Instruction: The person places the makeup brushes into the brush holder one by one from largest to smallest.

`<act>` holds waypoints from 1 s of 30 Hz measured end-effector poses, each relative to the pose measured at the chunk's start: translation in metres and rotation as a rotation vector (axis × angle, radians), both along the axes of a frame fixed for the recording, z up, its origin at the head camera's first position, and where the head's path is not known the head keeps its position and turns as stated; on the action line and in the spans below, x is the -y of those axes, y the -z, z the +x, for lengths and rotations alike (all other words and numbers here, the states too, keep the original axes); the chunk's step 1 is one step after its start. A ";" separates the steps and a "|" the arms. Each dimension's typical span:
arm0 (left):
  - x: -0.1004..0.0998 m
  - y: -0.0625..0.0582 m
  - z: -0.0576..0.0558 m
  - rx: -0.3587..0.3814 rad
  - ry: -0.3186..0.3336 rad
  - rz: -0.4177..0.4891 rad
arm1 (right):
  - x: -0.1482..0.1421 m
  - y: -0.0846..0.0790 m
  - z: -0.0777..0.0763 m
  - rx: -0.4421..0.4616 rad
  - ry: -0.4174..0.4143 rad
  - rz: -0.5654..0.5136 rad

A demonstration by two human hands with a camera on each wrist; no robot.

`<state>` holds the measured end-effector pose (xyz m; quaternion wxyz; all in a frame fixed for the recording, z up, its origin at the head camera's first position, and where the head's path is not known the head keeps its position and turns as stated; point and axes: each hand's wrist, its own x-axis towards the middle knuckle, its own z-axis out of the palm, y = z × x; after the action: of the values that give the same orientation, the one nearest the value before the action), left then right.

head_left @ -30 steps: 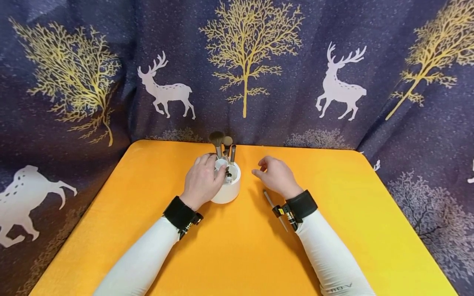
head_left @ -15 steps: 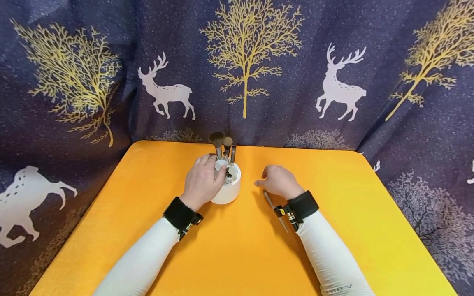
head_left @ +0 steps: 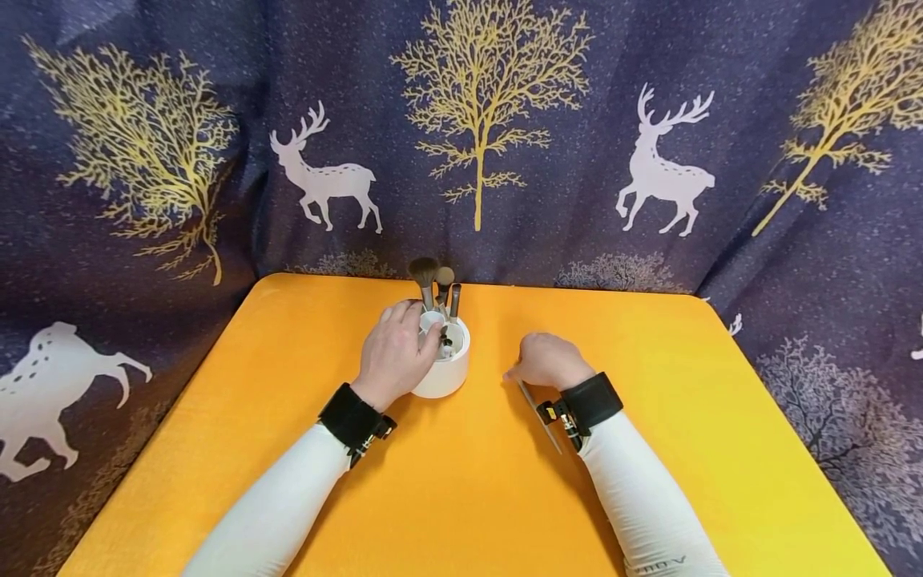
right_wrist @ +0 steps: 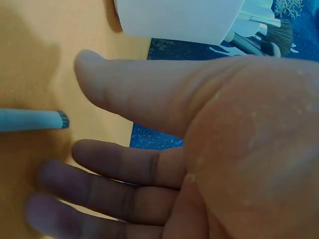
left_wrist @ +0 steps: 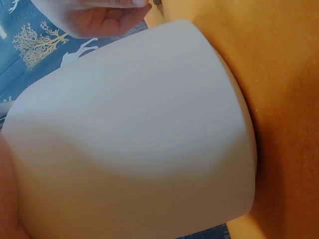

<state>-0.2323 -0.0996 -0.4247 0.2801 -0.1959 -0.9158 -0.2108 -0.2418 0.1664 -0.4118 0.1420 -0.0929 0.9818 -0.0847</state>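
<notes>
A round white brush holder (head_left: pixel 443 378) stands on the table, with several makeup brushes (head_left: pixel 424 271) upright in it. My left hand (head_left: pixel 395 353) holds its left side, thumb along the rim. Its white wall (left_wrist: pixel 134 109) fills most of the left wrist view. Right of the holder lies a slim makeup brush (head_left: pixel 546 427), partly hidden under my right hand (head_left: pixel 552 362) in the head view. In the right wrist view, my thumb and fingers are spread apart, and the short-bristled tip of that brush (right_wrist: pixel 35 120) points toward the gap between them.
The orange tabletop (head_left: pixel 447 505) stretches out around the holder and ends at a dark curtain (head_left: pixel 505 248) printed with deer and trees. Smaller brush heads (head_left: pixel 447 341) sit low in the holder's front compartment. A camera (head_left: pixel 558 413) hangs under my right wrist.
My right hand has come down and slightly nearer to me, toward the top end of the lying brush. My left hand and the holder have stayed where they were.
</notes>
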 end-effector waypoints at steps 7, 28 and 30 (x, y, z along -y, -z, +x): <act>0.000 -0.001 0.000 0.006 -0.005 -0.002 | -0.002 0.002 -0.001 0.055 -0.013 0.039; 0.000 0.001 0.000 0.006 -0.010 -0.005 | -0.004 0.008 0.001 0.189 -0.084 -0.044; -0.001 0.001 0.000 0.006 -0.010 -0.005 | -0.004 0.009 0.000 0.188 -0.087 -0.048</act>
<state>-0.2322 -0.0991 -0.4257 0.2780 -0.1914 -0.9181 -0.2078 -0.2421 0.1702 -0.4210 0.2349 -0.1307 0.9569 -0.1101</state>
